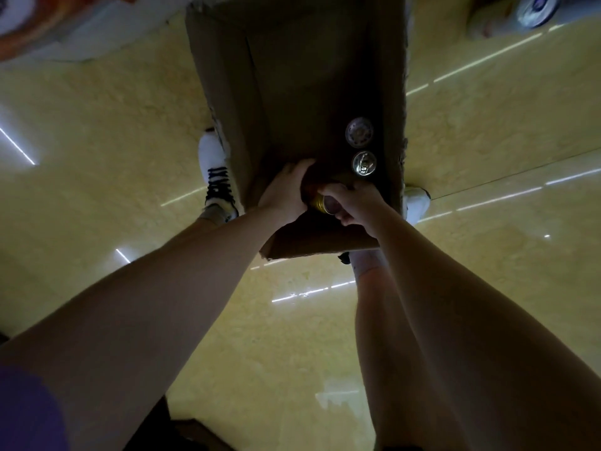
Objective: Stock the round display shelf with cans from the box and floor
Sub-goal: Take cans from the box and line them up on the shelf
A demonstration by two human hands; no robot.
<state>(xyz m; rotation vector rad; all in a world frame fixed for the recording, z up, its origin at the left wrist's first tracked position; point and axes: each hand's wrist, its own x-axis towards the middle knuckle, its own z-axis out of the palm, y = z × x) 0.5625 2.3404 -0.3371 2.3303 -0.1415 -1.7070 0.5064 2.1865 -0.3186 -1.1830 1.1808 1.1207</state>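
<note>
An open brown cardboard box [292, 76] stands on the floor between my feet. Two cans stand upright inside near its right wall, one with a dull silver top [359, 132] and one with a shiny top [364, 163]. At the box's near end both hands reach in. My right hand [357, 203] is wrapped around a gold-rimmed can [320, 203] that lies tilted. My left hand [287, 190] is curled around something dark beside that can; most of it is hidden by the fingers.
Glossy yellow tiled floor [113, 157] surrounds the box. My white shoes [216, 177] sit at either side of it. The edge of a printed round display [48, 27] is at top left, and a blue-and-white can [536, 9] lies at top right.
</note>
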